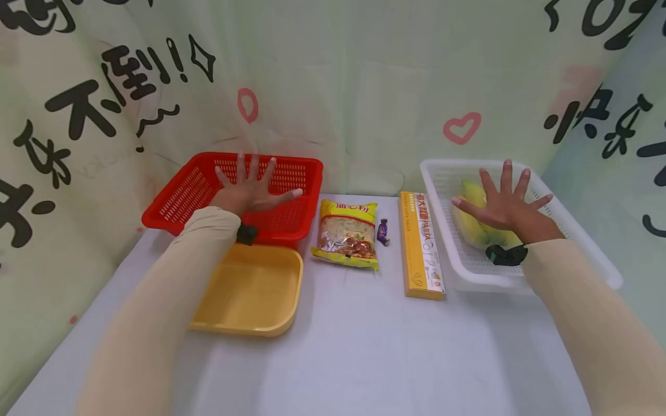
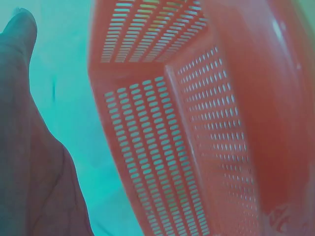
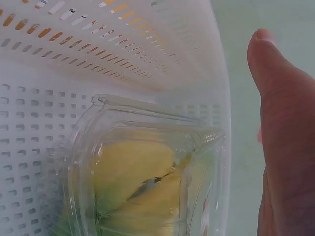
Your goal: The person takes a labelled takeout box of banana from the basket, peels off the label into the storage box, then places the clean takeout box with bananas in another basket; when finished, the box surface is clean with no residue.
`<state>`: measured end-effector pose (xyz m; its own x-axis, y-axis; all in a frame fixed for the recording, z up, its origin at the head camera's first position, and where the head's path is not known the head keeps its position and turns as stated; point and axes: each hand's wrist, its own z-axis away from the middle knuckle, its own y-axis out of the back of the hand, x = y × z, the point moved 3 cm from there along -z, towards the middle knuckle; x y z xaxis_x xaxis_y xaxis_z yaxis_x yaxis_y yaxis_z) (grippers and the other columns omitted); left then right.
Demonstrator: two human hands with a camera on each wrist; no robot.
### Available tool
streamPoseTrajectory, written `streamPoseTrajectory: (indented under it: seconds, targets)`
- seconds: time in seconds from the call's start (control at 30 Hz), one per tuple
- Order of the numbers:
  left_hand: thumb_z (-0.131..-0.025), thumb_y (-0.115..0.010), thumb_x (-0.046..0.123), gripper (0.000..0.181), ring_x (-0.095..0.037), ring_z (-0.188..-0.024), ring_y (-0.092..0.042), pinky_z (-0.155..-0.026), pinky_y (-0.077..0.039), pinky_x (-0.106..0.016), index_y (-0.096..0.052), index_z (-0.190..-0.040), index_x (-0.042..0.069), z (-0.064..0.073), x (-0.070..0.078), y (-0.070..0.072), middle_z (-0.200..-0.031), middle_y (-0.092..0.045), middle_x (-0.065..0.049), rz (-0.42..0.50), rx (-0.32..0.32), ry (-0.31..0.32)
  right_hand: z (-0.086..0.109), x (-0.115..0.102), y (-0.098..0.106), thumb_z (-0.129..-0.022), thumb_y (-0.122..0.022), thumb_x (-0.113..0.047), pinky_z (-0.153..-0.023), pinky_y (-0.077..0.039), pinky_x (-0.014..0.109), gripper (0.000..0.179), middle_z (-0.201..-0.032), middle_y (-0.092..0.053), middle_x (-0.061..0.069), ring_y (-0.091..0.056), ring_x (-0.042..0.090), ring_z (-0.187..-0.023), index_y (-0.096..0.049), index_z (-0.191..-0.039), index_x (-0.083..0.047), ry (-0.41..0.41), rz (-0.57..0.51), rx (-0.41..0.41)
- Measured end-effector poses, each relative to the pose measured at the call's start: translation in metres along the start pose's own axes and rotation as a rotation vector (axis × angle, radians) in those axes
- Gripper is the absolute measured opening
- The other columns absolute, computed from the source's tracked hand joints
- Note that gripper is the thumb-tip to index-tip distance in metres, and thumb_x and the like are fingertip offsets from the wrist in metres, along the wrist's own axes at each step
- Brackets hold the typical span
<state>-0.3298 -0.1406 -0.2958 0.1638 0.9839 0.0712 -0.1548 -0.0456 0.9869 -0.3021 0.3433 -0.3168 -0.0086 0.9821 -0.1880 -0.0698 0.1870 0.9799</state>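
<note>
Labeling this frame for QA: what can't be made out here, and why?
- Yellow item in the clear clamshell: the right hand covers it in the head view; the right wrist view cuts it off at the bottom edge.
- Print on the purple candy: too small.
- Yellow tray: its left part is behind the left sleeve.
- Red basket floor: partly behind the left hand.

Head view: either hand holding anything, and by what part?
Nothing held. Left hand is spread open over the red basket; right hand is spread open over the white basket.
</note>
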Motion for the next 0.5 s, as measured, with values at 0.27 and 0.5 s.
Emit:
streamPoseTrajectory:
  seconds: [0.27,0.5]
  targets:
    - [-0.085,-0.040,0.075,0.102,-0.039,-0.141,0.023,-0.103,0.010,-0.072,0.010,-0.156,0.022,-0.007,0.031,-0.006,-0.159,0.021,-0.014,0.054,-0.003,-0.037,0.002,0.004,0.001,-0.088,-0.039,-0.072,-0.080,0.015,0.084,0.105,-0.145,0.044,0.020,0.038,0.054,-0.126,0.013,-0.153,-0.010,0.004,-0.041,0.048]
    - [-0.087,-0.038,0.075,0.103,-0.034,-0.143,0.022,-0.108,0.011,-0.066,0.015,-0.155,0.018,-0.005,0.090,-0.010,-0.159,0.023,-0.010,0.099,0.043,-0.169,0.003,0.019,0.007,-0.091,-0.043,-0.064,-0.086,0.002,0.085,0.100,-0.148,0.038,0.023,0.028,0.057,-0.131,0.011,-0.154,-0.007,0.020,-0.158,0.108]
